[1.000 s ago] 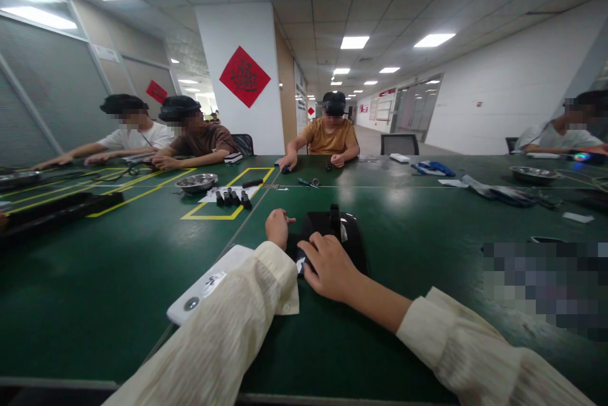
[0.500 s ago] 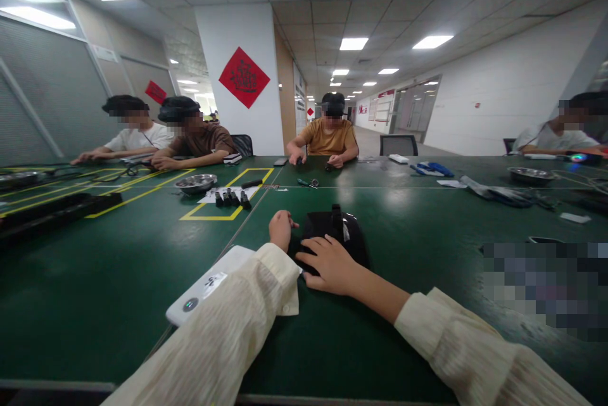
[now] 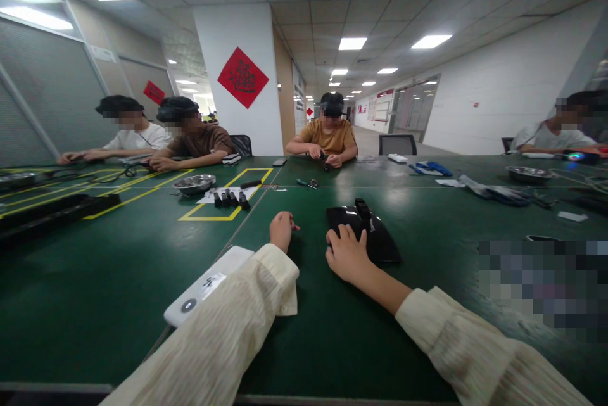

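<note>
A glossy black panel (image 3: pixel 386 240), shaped like a monitor stand base with a short black upright piece (image 3: pixel 363 213) on it, lies on the green table in front of me. My right hand (image 3: pixel 349 257) rests at its near left edge, fingers spread and touching its surface. To the left of the panel, apart from it, is my left hand (image 3: pixel 282 230), its fingers curled inward. Whatever it may hold is hidden from view. Beside my left forearm lies a white power bank (image 3: pixel 213 282) with a round display and a label.
Left of centre, several small black parts (image 3: pixel 232 198) lie on paper near a metal bowl (image 3: pixel 194 184). Farther off are green-handled pliers (image 3: pixel 306 183). Blue gloves (image 3: pixel 430 169) and another metal bowl (image 3: pixel 529 174) are on the right. A co-worker (image 3: pixel 327 133) sits opposite; others sit at both sides.
The black panel has shifted to the right and turned, away from my left hand. My right hand has moved right with it, fingers more spread. My left hand has hardly moved.
</note>
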A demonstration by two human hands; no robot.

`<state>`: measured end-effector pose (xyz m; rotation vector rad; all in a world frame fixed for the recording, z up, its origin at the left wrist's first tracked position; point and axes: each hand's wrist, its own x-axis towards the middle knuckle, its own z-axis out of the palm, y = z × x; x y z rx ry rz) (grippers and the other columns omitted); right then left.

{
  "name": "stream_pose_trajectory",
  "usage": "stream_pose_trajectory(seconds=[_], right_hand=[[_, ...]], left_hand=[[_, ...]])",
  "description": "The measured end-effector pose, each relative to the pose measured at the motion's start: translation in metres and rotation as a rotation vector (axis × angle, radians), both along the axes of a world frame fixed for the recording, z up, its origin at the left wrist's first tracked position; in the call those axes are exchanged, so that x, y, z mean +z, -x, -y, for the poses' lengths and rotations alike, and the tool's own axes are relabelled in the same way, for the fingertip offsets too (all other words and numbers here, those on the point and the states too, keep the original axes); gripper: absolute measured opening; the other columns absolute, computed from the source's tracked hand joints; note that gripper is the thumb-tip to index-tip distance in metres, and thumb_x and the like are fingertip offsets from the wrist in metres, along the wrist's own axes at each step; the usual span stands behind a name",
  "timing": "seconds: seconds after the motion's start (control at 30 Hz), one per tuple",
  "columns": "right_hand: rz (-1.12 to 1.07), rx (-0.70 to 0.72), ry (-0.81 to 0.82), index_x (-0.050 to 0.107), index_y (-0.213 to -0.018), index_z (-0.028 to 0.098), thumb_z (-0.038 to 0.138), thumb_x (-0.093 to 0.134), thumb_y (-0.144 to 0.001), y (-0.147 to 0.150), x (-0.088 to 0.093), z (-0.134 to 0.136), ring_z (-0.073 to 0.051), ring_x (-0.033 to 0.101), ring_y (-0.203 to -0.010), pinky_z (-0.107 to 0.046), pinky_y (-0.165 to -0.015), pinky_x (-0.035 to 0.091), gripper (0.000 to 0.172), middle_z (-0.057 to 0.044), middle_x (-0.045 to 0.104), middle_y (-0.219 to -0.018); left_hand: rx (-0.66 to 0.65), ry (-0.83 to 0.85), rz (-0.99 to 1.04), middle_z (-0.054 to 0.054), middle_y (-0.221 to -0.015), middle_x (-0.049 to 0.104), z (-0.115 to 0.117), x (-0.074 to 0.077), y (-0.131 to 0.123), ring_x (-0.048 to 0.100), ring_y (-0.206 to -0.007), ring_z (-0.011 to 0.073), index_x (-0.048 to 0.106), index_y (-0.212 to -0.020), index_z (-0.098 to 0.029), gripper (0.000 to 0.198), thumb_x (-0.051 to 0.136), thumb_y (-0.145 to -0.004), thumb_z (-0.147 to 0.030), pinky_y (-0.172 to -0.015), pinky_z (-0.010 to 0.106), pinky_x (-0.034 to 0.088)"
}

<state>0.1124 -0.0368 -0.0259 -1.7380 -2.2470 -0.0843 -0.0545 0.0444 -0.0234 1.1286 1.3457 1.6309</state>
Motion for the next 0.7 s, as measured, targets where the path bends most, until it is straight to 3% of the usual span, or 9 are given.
stream_pose_trajectory(seconds=[0.2, 0.47, 0.7], right_hand=[[-0.039, -0.185, 0.064, 0.026, -0.141, 0.030, 0.030, 0.047, -0.081, -0.032, 0.005, -0.018, -0.044, 0.030, -0.126, -0.072, -0.086, 0.019, 0.063, -0.021, 0.031, -0.140], [-0.055, -0.547, 0.196, 0.010, -0.146, 0.025, 0.041, 0.042, -0.082, -0.094, 0.005, -0.055, -0.044, 0.025, -0.128, -0.069, -0.091, 0.016, 0.073, -0.019, 0.034, -0.139], [-0.039, -0.642, 0.204, 0.012, -0.145, 0.025, 0.044, 0.036, -0.084, -0.143, -0.001, -0.072, -0.041, 0.027, -0.129, -0.066, -0.093, 0.018, 0.068, -0.019, 0.035, -0.139]], left_hand=[[-0.008, 0.006, 0.010, -0.007, -0.039, 0.039, 0.000, -0.001, 0.001, 0.050, -0.038, 0.0122, 0.045, -0.056, -0.020, 0.010, 0.042, -0.063, -0.026, -0.045, 0.022, 0.039], [-0.012, 0.003, 0.002, -0.007, -0.039, 0.039, -0.001, -0.002, 0.000, 0.050, -0.037, 0.0117, 0.045, -0.057, -0.020, 0.010, 0.042, -0.064, -0.026, -0.044, 0.022, 0.036], [-0.027, 0.003, -0.029, -0.007, -0.039, 0.040, -0.001, -0.003, 0.000, 0.051, -0.038, 0.0125, 0.046, -0.056, -0.019, 0.011, 0.043, -0.064, -0.026, -0.045, 0.023, 0.036]])
